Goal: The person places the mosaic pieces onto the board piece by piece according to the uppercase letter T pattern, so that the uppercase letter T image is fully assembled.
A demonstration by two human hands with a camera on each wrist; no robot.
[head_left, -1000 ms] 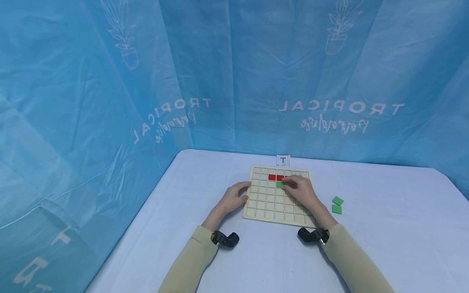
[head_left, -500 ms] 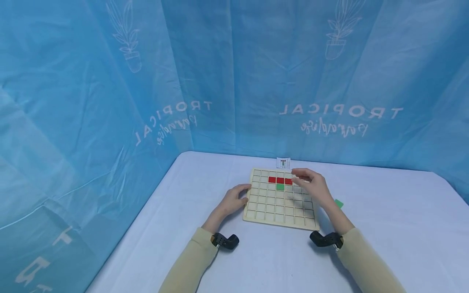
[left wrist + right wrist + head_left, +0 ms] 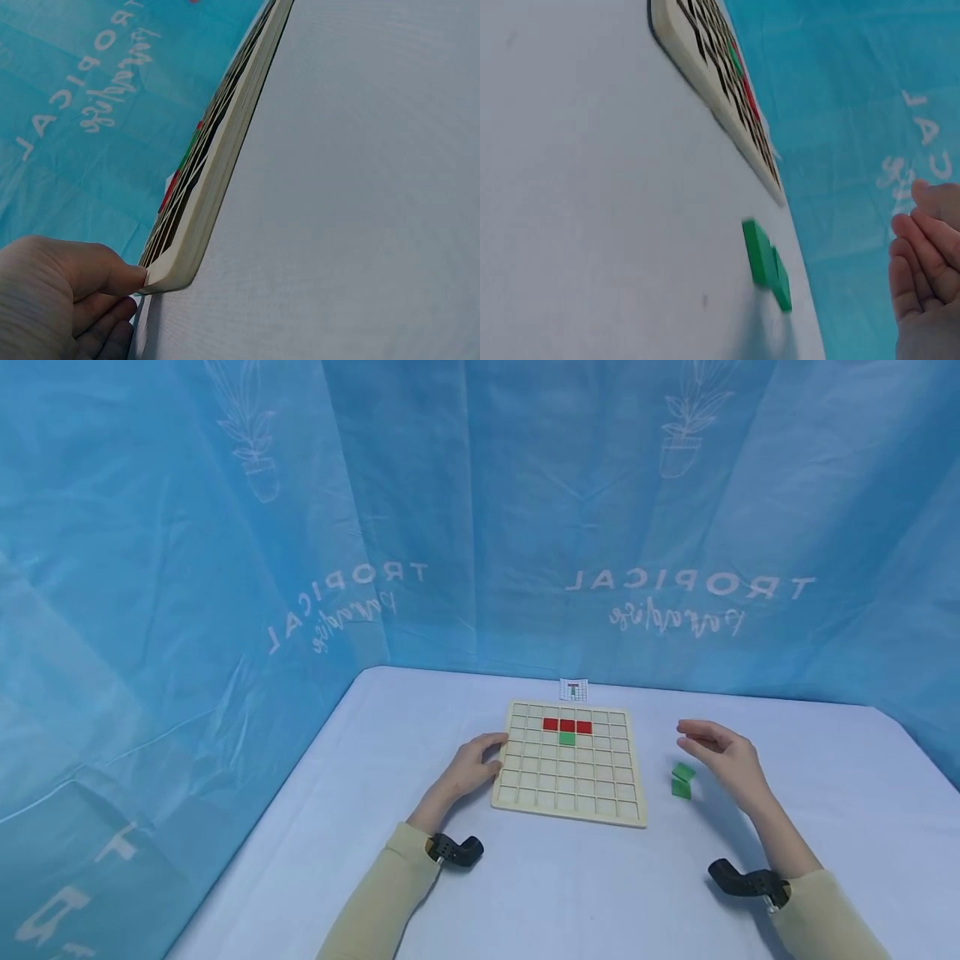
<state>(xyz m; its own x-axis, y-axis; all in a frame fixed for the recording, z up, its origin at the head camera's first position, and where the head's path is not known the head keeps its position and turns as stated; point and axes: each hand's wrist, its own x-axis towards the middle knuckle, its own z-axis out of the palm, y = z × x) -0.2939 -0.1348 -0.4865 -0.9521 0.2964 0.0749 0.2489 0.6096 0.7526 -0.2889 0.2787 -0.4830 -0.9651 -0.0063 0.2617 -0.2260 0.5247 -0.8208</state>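
Note:
A square wooden grid board (image 3: 567,793) lies on the white table. Three red tiles (image 3: 567,726) fill a short row of its cells, and one green tile (image 3: 567,739) sits just below the middle red one. My left hand (image 3: 467,767) rests at the board's left edge, thumb and fingertips spread apart along it; the left wrist view shows the thumb touching the edge near a corner. Two loose green tiles (image 3: 681,789) lie touching, right of the board. Above and to the right of them hovers my right hand (image 3: 727,763), fingers slightly bent, holding nothing.
A small printed card (image 3: 573,690) with a red and green T on a grid lies behind the board. Blue cloth (image 3: 525,527) hangs at the back and left of the table (image 3: 555,893). Each wrist wears a black camera mount (image 3: 738,878).
My right hand has lifted off the board and moved right, over beside the loose green tiles. A third red tile, earlier behind the hand, shows. The left hand has stayed at the board's edge.

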